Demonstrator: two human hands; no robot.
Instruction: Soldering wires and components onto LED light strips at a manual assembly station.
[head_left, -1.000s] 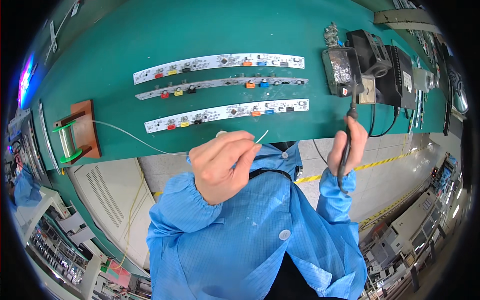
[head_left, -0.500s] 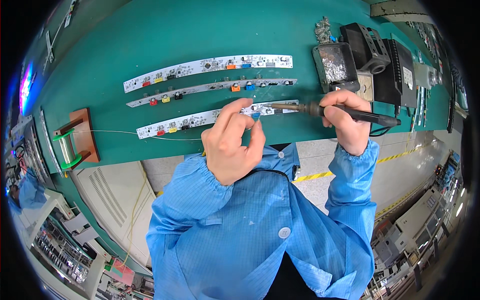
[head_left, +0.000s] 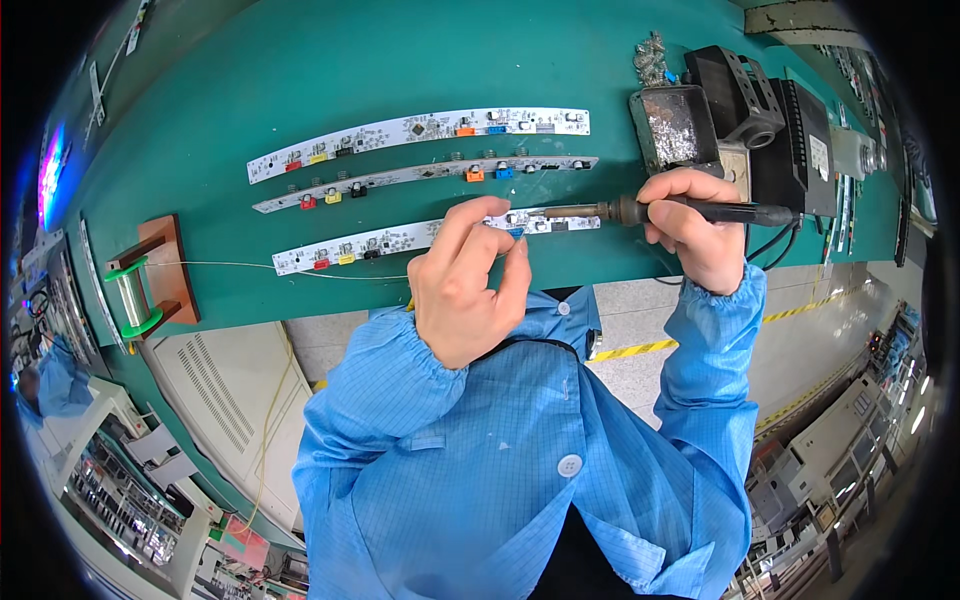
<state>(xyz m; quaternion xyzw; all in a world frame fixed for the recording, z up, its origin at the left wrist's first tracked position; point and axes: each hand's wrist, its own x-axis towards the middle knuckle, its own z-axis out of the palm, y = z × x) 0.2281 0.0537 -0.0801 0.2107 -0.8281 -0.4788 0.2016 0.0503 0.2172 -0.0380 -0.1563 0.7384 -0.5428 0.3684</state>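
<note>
A soldering iron (head_left: pixel 628 210) is gripped in my right hand (head_left: pixel 705 235), its black handle pointing right and its metal tip pointing left. That tip is over the right part of the nearest white circuit board (head_left: pixel 400 241), close to a blue connector (head_left: pixel 516 232). Thin solder wire (head_left: pixel 215 263) runs from a spool (head_left: pixel 130 300) on the left to my left hand (head_left: pixel 468 290), which has its fingers bent in a pinch on it. The left index fingertip lies at the board, just left of the iron tip. My fingers hide part of the board.
Two more long circuit boards, the middle one (head_left: pixel 400 184) and the far one (head_left: pixel 385 135), lie beyond on the green table (head_left: pixel 400 50). A metal tray (head_left: pixel 675 130) with solder bits, a black iron holder (head_left: pixel 735 95) and a black box (head_left: pixel 805 150) stand at right.
My right hand and the iron handle have shifted slightly right, and the handle lies more level. My left hand has edged a little right; the boards also appear slightly farther right.
</note>
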